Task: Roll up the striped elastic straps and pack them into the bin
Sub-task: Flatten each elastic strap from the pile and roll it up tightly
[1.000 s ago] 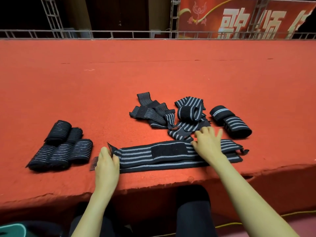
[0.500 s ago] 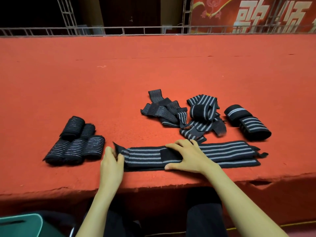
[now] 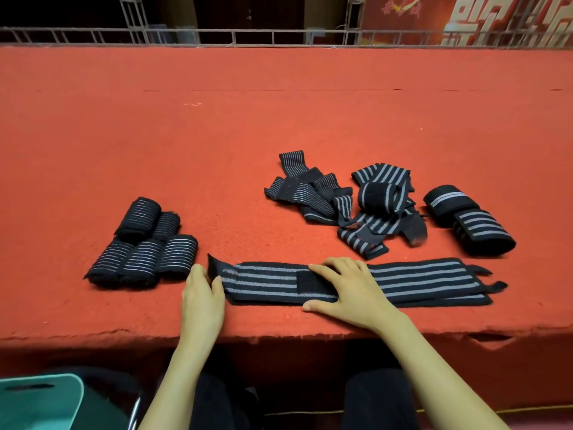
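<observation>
Right hand (image 3: pixel 347 290) slid inward; we log its flat grip pinning the black grey-striped elastic strap (image 3: pixel 418 280), left hand (image 3: pixel 201 293) pinching its end to roll.

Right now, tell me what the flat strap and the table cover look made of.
The flat strap: likely woven elastic fabric, matte, with ribbed grey stripes. The table cover: seemingly red felt or carpet, matte, fuzzy nap, frayed front edge.

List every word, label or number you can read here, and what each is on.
Red banner: large white characters, cropped by the frame's top edge and barred by the railing; not readable.
Flat strap, rolled straps, bin: no print visible.
</observation>
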`<state>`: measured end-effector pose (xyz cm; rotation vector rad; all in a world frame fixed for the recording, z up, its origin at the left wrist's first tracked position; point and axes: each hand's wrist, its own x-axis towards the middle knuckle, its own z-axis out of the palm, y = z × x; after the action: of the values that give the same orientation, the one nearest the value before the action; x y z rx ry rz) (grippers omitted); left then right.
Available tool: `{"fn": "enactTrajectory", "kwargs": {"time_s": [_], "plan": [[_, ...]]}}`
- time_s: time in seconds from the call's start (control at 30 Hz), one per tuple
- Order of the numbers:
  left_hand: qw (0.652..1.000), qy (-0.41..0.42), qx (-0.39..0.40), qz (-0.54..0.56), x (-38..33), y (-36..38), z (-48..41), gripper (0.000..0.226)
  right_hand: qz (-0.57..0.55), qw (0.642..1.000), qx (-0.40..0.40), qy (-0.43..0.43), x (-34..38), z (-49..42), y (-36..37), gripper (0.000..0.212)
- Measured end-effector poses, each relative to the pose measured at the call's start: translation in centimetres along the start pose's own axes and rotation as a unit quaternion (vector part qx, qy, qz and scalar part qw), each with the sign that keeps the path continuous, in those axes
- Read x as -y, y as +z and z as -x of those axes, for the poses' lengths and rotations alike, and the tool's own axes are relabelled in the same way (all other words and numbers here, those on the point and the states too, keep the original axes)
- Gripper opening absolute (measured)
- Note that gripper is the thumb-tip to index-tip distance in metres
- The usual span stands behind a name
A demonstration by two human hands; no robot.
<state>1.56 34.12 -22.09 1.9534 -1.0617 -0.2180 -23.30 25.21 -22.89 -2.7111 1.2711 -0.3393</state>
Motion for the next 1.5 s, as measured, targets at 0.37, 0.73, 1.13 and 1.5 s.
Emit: {"fn": "enactTrajectory", "kwargs": {"time_s": [0.37, 0.73, 1.13, 1.5], "plan": [[1.000, -0.009, 0.003, 0.009, 0.0, -0.3, 0.6, 0.011, -0.029, 0.999, 0.021, -0.004, 0.4, -0.5, 0.5, 0.100], [0.997, 0.005, -0.010, -0.074, -0.2, -1.2, 0.3, 0.030, -0.129, 0.987, 0.044, -0.081, 6.9, -4.9, -0.1, 0.058], [0.978, -0.048, 0.011, -0.205, 1.9, -2.2, -0.8, 0.043, -0.124, 0.985, 0.052, -0.106, 8.8, -5.8, 3.1, 0.061], [0.971, -0.102, 0.021, -0.216, 1.1, -1.6, -0.9, 0.049, -0.090, 0.985, 0.070, -0.130, 9.3, -5.9, 2.8, 0.053]]}}
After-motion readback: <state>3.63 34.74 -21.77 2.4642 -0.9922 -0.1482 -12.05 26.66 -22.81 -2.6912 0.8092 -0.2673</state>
